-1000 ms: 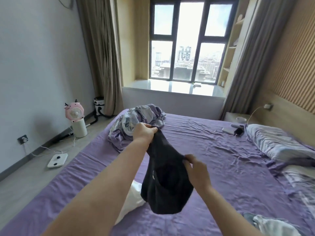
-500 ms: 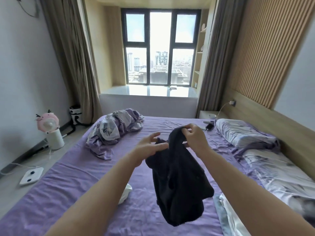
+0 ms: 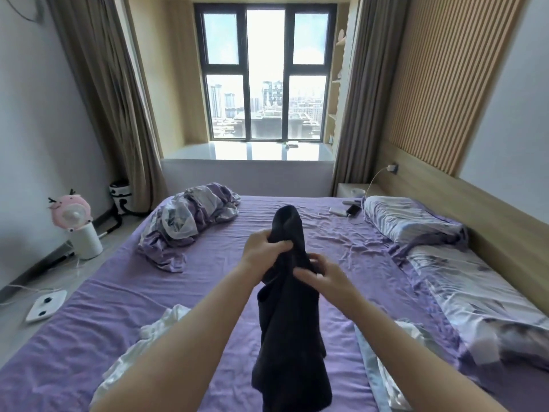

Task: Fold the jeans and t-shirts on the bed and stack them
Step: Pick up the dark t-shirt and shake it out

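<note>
Fingers of left hand (image 3: 261, 251) and right hand (image 3: 322, 275) curl around the raised black t-shirt (image 3: 289, 316), arms outstretched.

Bright window (image 3: 265, 75), beige curtains (image 3: 101, 84)

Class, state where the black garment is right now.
In the head view it hangs mid-frame above the purple bed: the black garment is gripped by the left hand and right hand.

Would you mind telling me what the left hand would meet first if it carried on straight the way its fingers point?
The left hand grips the black garment, fingers pointing right toward the right hand. Going on, it would probably meet that hand first, though depth is unclear.
</note>
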Motion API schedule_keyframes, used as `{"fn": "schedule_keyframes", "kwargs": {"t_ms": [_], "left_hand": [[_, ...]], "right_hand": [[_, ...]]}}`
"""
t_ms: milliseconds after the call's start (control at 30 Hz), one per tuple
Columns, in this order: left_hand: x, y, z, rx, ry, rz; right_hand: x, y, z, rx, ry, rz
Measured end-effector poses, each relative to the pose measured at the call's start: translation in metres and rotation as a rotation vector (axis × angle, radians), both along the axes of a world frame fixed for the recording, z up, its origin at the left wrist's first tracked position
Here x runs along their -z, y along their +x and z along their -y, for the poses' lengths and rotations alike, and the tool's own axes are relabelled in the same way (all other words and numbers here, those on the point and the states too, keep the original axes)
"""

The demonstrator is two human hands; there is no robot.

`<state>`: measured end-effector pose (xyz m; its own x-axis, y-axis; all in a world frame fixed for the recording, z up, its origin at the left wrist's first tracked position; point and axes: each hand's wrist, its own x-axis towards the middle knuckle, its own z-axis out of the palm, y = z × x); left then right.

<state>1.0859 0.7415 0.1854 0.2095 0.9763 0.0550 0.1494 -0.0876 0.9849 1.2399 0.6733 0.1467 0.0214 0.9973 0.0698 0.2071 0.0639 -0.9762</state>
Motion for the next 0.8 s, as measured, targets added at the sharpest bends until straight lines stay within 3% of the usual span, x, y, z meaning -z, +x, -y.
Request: {"fn": "schedule_keyframes", "kwargs": {"t_ms": [100,233,333,400,467,533,600,733,800], "left_hand": [[-0.019,-0.005,-0.013,-0.060,-0.032,0.057],[-0.027,-0.019,-0.024,-0.117,-0.039,0.032],[-0.017,-0.039,-0.025,0.008,-0.050,0.042],[-0.007,-0.052,-0.022,0.081,-0.037,-0.042],[0.004,-0.063,-0.017,0.079,0.085,-0.265],[0.019,-0.070,-0.008,0.020,0.274,-0.394],[0.035,-0.073,0.003,0.018,0.392,-0.383],[0.056,-0.066,0.008,0.013,0.261,-0.453],[0.053,-0.062,0.001,-0.048,0.188,-0.399]], "right_hand": [[0.025,0.000,0.010,0.035,-0.020,0.218],[0.006,-0.012,-0.001,0.247,0.101,0.135],[-0.020,-0.024,-0.018,0.305,0.171,0.150],[-0.033,-0.033,-0.031,0.327,0.205,0.184],[-0.045,-0.043,-0.042,0.359,0.229,0.209],[-0.056,-0.052,-0.053,0.388,0.236,0.181],[-0.066,-0.061,-0.065,0.406,0.227,0.129],[-0.075,-0.076,-0.082,0.376,0.162,0.015],[-0.071,-0.079,-0.083,0.317,0.118,-0.084]]}}
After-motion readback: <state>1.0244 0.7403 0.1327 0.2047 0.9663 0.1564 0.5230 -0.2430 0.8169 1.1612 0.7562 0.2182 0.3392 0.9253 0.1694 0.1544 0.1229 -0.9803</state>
